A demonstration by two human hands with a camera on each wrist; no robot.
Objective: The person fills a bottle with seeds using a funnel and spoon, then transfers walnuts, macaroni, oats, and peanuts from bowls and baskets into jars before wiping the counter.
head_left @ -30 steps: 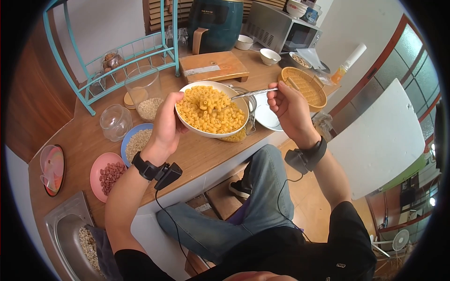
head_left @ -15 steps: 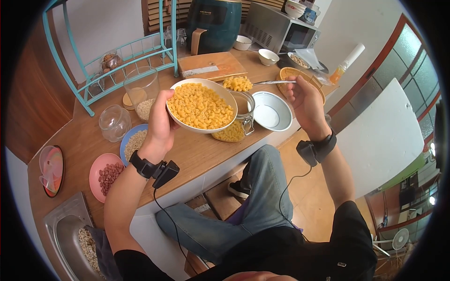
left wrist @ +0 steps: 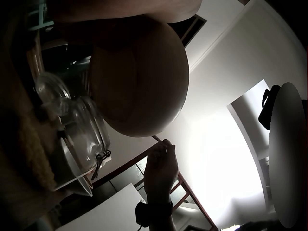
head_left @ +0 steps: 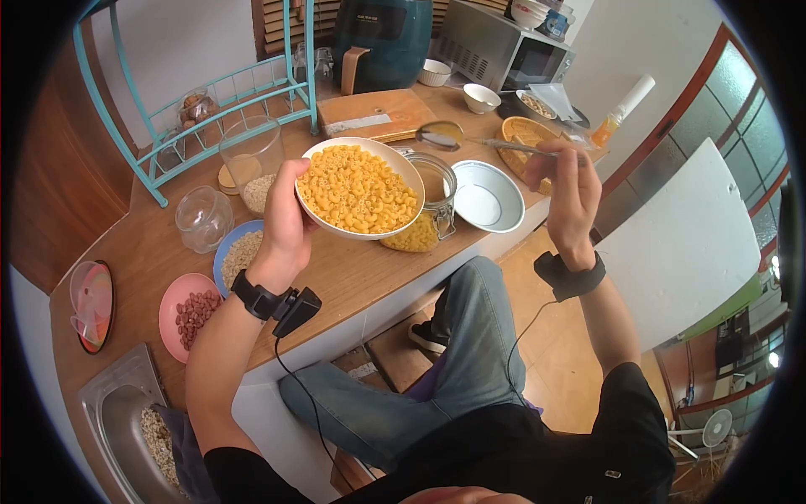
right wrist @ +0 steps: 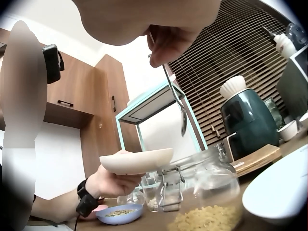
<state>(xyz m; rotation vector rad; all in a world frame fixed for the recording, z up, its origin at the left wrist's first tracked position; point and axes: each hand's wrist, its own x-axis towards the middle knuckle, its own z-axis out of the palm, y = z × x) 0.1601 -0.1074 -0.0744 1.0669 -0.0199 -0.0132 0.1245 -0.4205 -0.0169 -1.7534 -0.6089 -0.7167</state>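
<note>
My left hand [head_left: 287, 214] grips the rim of a white bowl [head_left: 323, 225] filled with yellow macaroni [head_left: 359, 189], thumb over the edge and fingers underneath. Raised to the right, my right hand [head_left: 571, 189] pinches the handle of a metal spoon [head_left: 441, 136], whose head holds no visible heap. Below and beside the bowl stands an uncovered glass jar [head_left: 441, 202] with a wire clasp; macaroni [right wrist: 204, 220] lies in its bottom. In the right wrist view the spoon hangs head-down above the jar. An upright white dish [head_left: 489, 197] sits right of the jar.
On the left are a pink plate of reddish beans [head_left: 195, 319], a blue plate of oats [head_left: 243, 252], an empty glass jar [head_left: 204, 223] and a clear container [head_left: 252, 160]. Behind stand a wooden board [head_left: 378, 113], air fryer [head_left: 382, 50] and wicker basket [head_left: 520, 139].
The spoon came up out of the bowl heaped with macaroni and moved right, over the jar area; the heap is now gone from it. The filled bowl shifted slightly left.
</note>
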